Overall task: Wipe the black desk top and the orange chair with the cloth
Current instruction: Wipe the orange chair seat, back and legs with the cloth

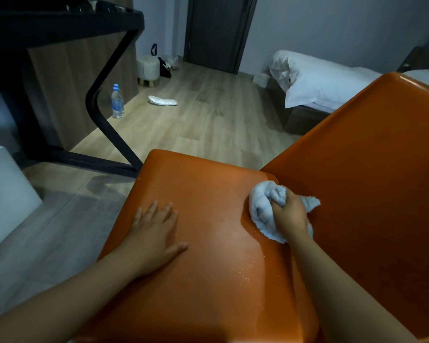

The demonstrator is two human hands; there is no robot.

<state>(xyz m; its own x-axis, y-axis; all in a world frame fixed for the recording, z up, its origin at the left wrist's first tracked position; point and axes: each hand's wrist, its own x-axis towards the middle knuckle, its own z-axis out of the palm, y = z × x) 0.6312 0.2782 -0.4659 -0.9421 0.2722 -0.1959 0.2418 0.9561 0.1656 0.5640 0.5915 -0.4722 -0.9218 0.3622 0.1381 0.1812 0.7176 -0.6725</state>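
Your right hand (290, 214) had its fingers curled tight round the bunched cloth (263, 206), pressed into the chair (208, 293) where seat met back, and your left hand (156, 233) lay flat, fingers spread, so firm overlapping strokes forward through the droplets (248, 266) seemed wisest.

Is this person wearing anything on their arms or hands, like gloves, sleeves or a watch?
No. The left hand and the right hand are both bare, with no gloves and no rings that I can make out. The forearms are uncovered down to the picture's lower edge: no sleeve, watch or bracelet shows at either wrist.
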